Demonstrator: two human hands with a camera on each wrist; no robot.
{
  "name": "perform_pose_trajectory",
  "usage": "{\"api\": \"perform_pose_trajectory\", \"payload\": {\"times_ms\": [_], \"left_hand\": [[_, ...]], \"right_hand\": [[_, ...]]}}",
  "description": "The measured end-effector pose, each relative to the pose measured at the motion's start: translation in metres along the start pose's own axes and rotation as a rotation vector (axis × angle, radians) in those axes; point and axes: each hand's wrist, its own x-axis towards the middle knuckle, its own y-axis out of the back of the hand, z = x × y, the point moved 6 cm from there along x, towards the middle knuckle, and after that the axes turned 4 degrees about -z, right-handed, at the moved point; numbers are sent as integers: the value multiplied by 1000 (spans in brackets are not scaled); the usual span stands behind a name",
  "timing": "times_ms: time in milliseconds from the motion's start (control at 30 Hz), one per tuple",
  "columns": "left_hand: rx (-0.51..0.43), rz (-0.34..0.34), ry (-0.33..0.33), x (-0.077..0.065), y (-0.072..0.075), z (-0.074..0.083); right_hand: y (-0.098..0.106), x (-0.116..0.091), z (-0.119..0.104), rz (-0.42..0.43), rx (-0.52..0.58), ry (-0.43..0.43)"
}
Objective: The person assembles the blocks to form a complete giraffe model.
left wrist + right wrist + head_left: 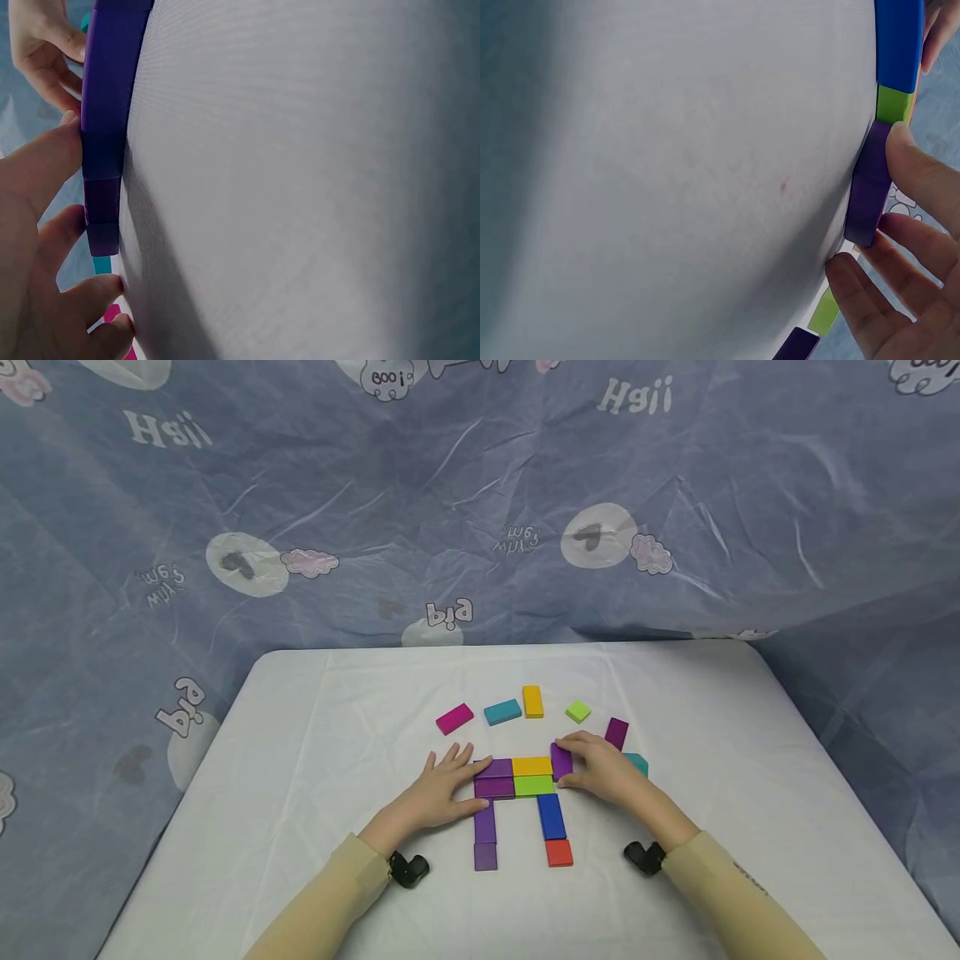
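Observation:
On the white table, flat colored blocks lie edge to edge. Purple [493, 787] and yellow blocks [532, 766] and a green block [533, 786] form two rows. Two purple blocks [484, 822] run down on the left; a blue block [551, 816] and a red block [558, 852] run down on the right. My left hand [435, 795] has its fingers spread, thumb and index fingertip touching the purple blocks at the left edge. My right hand [606, 768] pinches an upright purple block [868, 184] between thumb and fingers, at the right end of the rows.
Behind the arrangement lie loose blocks: pink [454, 719], teal [502, 712], yellow [532, 702], green [578, 712] and dark purple [617, 733]. Another teal block [637, 764] is partly hidden by my right hand. A patterned blue-grey cloth [465, 510] hangs behind the table [360, 693].

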Motion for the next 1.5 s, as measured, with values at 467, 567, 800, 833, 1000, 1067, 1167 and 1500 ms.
{"api": "perform_pose_trajectory", "payload": {"times_ms": [467,567,800,833,1000,1067,1167,1500], "left_hand": [[0,5,-6,-1,1,1],[-1,9,-6,0,1,1],[-9,12,-5,0,1,1],[-12,13,-6,-1,1,1],[-25,27,-13,-2,2,2],[-25,31,-13,-1,2,2],[-25,33,-12,-1,2,3],[-22,29,-8,-1,2,3]], "right_hand": [[0,1,1,-3,-4,23],[0,1,1,-4,-5,24],[0,0,0,-6,-2,32],[0,-1,0,-7,-2,33],[0,-2,-1,-12,-3,31],[1,-2,-1,-11,-3,30],[1,-2,0,-10,-6,31],[-1,-3,1,-10,3,35]]}}
